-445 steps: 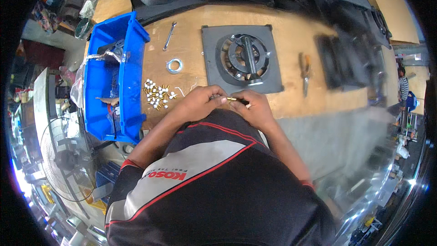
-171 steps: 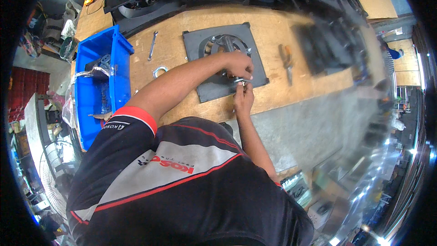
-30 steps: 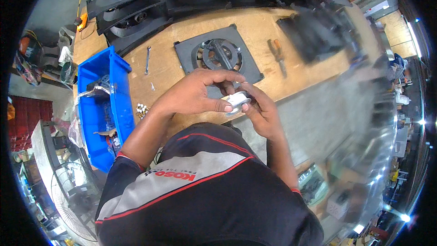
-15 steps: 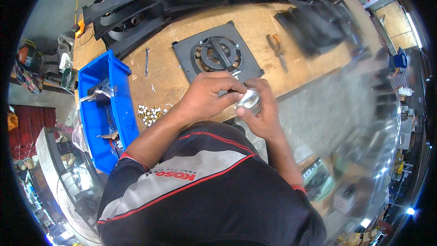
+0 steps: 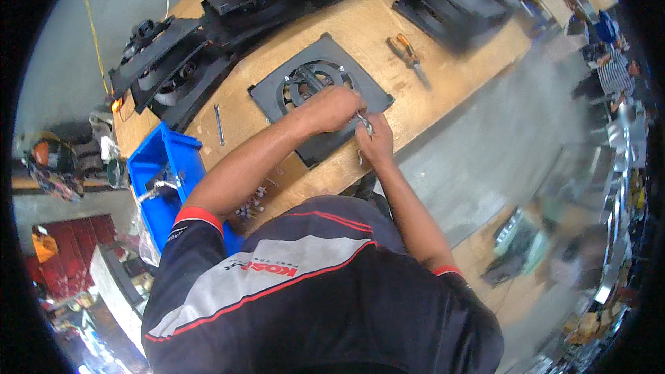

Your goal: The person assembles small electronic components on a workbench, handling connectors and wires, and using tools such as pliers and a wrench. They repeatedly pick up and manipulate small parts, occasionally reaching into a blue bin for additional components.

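Observation:
Both my hands work close together at the near right edge of a black square plate (image 5: 277,83) with a round slotted opening, lying flat on the wooden table. Between them shows a small shiny silver piece (image 5: 365,125), mostly covered by my fingers; its kind cannot be made out. My right hand (image 5: 378,144) is closed around it. My left hand (image 5: 337,108) is bent over the plate, fingers pinched together beside the silver piece; what they grip, if anything, is hidden. Behind my left hand, a dark bar (image 5: 308,77) crosses the plate's opening.
A wrench (image 5: 219,125) lies left of the plate, orange-handled pliers (image 5: 407,55) to its right. A blue bin (image 5: 173,140) stands at the left, near small white-tipped pieces (image 5: 251,202). Black panels (image 5: 277,0) pile along the back; more (image 5: 454,10) sit far right.
My hands have moved slightly away from my body, onto the plate's near right edge. The silver piece, earlier showing as a broad rounded shape, is now mostly covered. The view has shifted.

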A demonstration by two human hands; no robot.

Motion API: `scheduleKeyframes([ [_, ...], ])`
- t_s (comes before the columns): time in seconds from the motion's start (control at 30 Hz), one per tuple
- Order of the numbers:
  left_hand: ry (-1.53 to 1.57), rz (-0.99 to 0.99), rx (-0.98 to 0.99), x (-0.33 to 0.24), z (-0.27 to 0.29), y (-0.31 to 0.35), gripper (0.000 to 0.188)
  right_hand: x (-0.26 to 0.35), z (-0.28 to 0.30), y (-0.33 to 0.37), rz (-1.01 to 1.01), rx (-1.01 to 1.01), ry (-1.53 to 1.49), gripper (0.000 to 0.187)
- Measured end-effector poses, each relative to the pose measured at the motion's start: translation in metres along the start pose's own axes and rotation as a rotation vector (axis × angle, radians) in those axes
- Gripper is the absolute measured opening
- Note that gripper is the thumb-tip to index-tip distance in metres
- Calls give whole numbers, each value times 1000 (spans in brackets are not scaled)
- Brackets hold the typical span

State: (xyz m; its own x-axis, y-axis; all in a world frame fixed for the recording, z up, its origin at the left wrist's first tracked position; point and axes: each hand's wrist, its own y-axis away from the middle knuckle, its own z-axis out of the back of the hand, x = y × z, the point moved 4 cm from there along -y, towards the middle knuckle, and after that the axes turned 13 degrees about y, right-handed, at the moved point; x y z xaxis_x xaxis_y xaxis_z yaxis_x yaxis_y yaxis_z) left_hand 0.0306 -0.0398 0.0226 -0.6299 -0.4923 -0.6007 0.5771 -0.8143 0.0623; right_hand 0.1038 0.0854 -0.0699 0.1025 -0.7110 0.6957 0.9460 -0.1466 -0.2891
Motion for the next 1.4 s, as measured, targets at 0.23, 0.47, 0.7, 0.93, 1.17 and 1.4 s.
scheduleKeyframes([
  [0.23,-16,-138,-106,-8,-2,8,23,-7,-27,13,-53,-116,-93,29],
  [0.47,-41,84,-166,-7,-12,17,19,-9,-26,7,63,-158,-103,29],
  [0.7,141,152,-275,3,-28,35,18,-9,-24,7,108,-100,-91,29],
  [0.93,333,341,-399,21,-44,41,27,-7,-34,13,-14,-117,-114,30],
  [1.17,363,286,-511,14,-45,47,24,-4,-30,11,-70,-131,-132,28],
  [1.4,388,413,-435,12,-41,42,29,-2,-31,11,-19,-203,-101,22],
])
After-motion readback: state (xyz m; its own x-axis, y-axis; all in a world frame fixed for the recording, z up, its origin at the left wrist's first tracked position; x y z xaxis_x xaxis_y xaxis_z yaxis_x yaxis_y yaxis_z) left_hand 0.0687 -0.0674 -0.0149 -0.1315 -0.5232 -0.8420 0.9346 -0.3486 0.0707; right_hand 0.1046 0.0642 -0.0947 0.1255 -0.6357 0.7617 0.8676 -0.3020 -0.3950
